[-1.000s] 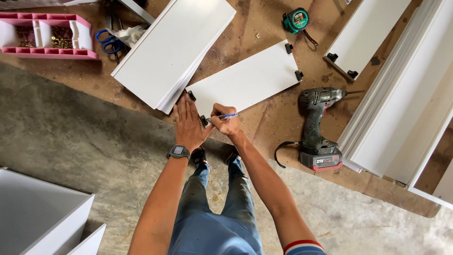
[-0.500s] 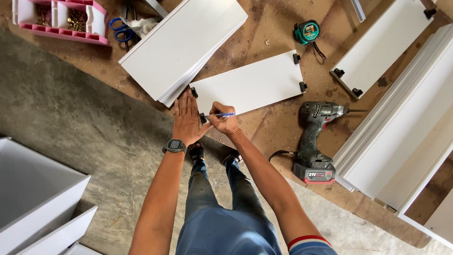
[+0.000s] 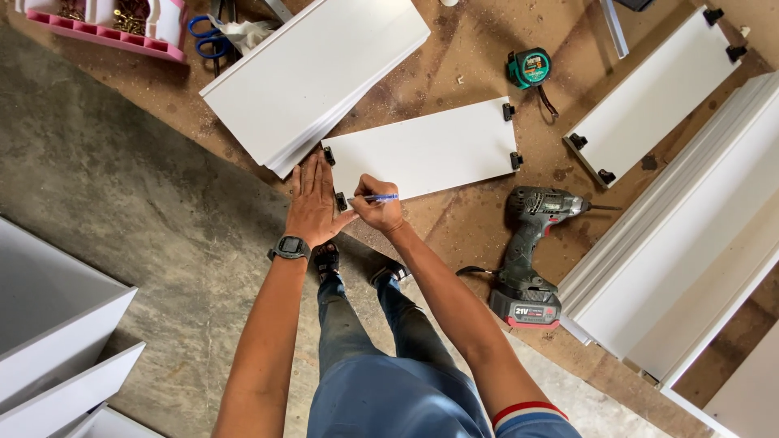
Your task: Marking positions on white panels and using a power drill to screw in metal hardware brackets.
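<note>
Head view, looking down at a plywood work surface. The left hand (image 3: 312,204) is laid flat, palm down and fingers spread, on the near left corner of a small white panel (image 3: 422,152); nothing is gripped by it. A dark wristwatch (image 3: 290,246) is worn on that wrist. The right hand (image 3: 380,207) is closed around a blue pen (image 3: 375,197), pinched between thumb and fingers, its tip directed left toward a black fitting (image 3: 341,199) at the panel's near edge. The panel is placed flat at the centre of the scene, with black fittings also seen on its right end. A larger white board (image 3: 316,69) is seen just beyond it, to the far left. A cordless drill (image 3: 531,251) is set to the right of the hands, and a green tape measure (image 3: 529,68) lies farther off. A pink parts tray (image 3: 105,36) is visible at far left.
</note>
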